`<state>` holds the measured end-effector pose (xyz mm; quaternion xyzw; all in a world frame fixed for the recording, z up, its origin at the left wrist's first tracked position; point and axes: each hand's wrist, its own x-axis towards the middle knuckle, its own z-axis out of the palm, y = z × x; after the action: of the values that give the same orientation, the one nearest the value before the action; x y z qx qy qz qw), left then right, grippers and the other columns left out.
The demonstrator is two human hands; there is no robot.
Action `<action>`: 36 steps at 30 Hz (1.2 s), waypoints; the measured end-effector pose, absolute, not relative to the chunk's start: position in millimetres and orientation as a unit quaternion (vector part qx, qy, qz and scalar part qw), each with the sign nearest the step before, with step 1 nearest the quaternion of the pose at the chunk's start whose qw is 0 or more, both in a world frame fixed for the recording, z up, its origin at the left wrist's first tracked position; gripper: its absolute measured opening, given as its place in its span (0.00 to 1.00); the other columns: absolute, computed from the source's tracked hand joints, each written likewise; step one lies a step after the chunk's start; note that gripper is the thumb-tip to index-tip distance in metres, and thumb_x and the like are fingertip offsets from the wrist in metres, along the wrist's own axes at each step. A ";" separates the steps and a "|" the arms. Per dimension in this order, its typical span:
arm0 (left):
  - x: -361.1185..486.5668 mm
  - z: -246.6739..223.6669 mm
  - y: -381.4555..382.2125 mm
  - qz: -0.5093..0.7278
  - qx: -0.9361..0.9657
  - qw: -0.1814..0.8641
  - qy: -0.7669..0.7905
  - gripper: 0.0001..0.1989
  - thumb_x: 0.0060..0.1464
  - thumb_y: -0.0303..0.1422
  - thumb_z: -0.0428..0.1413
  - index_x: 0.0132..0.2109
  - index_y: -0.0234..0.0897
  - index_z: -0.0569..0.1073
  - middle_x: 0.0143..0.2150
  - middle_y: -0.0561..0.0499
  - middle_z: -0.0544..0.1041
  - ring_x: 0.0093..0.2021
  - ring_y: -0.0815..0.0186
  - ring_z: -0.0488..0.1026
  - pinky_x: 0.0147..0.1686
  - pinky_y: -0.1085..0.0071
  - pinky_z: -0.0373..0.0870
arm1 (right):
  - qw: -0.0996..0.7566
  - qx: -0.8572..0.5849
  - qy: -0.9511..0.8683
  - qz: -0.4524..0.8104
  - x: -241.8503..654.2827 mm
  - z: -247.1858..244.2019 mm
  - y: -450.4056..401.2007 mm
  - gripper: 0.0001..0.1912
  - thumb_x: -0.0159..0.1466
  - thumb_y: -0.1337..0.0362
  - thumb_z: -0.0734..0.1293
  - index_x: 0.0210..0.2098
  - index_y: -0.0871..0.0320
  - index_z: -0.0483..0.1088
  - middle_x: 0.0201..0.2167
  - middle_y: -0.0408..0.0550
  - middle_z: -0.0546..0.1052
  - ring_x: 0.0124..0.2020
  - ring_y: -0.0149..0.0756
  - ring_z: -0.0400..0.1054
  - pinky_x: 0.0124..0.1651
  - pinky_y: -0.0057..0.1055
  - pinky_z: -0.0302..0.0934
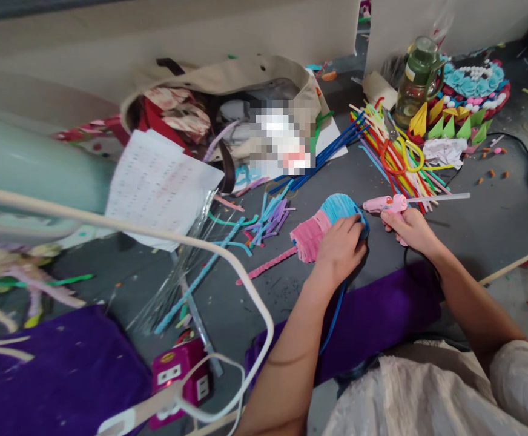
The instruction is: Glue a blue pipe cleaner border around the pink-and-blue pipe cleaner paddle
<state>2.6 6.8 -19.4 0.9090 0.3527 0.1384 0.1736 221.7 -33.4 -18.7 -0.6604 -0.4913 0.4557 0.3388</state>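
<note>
My left hand [343, 245] rests on a craft piece wound in pink [308, 238] and light blue [336, 207] pipe cleaner, its fingers curled over the dark blue right edge. A pink twisted stem [266, 265] sticks out at the piece's lower left, and a blue strand [335, 318] hangs down below my hand. My right hand [407, 225] is wrapped round a pink glue gun [384, 204], whose nozzle points left at the blue edge, close to my left fingertips. A clear glue stick [441, 197] protrudes from the gun's back.
Loose pipe cleaners [400, 151] lie behind the glue gun, near a green bottle [416, 82] and a flower-covered craft [475, 85]. A cloth bag [227, 82] and printed paper [159, 188] stand at the back left. A white cable loops above a magenta power box [180, 375].
</note>
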 end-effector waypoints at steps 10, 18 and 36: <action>-0.3 -16.6 6.0 0.149 0.906 0.187 0.351 0.15 0.64 0.32 0.55 0.56 0.33 0.74 0.63 0.35 0.74 0.62 0.48 0.73 0.61 0.48 0.73 | 0.359 -0.659 -0.476 0.459 219.6 -10.9 -35.0 0.30 0.65 0.36 0.65 0.30 0.59 0.72 0.24 0.47 0.76 0.17 0.26 0.64 0.18 0.24 0.56; -1.6 -11.9 5.7 0.148 0.909 0.189 0.341 0.20 0.63 0.35 0.57 0.59 0.30 0.73 0.65 0.34 0.73 0.62 0.46 0.70 0.62 0.48 0.71 | 0.345 -0.669 -0.468 0.462 224.0 -24.3 -33.2 0.30 0.66 0.36 0.65 0.31 0.59 0.74 0.20 0.45 0.75 0.17 0.29 0.65 0.20 0.25 0.58; -0.4 -11.5 4.6 0.148 0.909 0.188 0.343 0.21 0.65 0.39 0.57 0.60 0.33 0.72 0.65 0.35 0.72 0.61 0.46 0.70 0.61 0.47 0.71 | 0.339 -0.676 -0.452 0.473 219.2 -20.7 -31.5 0.29 0.64 0.36 0.65 0.29 0.58 0.73 0.22 0.47 0.77 0.16 0.28 0.65 0.19 0.25 0.58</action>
<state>-0.4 4.6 -11.5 0.9085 0.3427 0.1476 0.1879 219.2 -31.5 -20.7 -0.6761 -0.4518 0.4728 0.3394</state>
